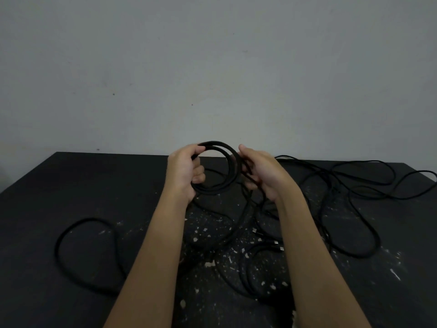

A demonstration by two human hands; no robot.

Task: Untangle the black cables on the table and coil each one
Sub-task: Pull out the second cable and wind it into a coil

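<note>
Coil of black cable (220,145), several turns deep, is held up above the far middle of the table (71,185), between both hands. The left hand (183,172) is closed round the left side of the turns, fingers curled through the ring, apparently so the loops are kept stacked and cannot spring apart. The right hand (262,174) is curled round the right side, and strands are pinched under its fingers; judged from this, the next turn is being fed and laid on from there.

A tail (238,216) is seen hanging from the coil down to the tabletop, so this cable is judged only partly wound. It runs into a knot of strands near the person, where small metal-tipped plugs (255,231) are seen lying; which plug belongs to which cable cannot be told.

Loose cables (376,242) are left sprawled in wide loops over the right half of the table, not yet coiled. One thicker loop (89,219) lies apart at the left. Pale flecks are scattered over the dark surface. A plain grey wall (212,67) stands behind.
</note>
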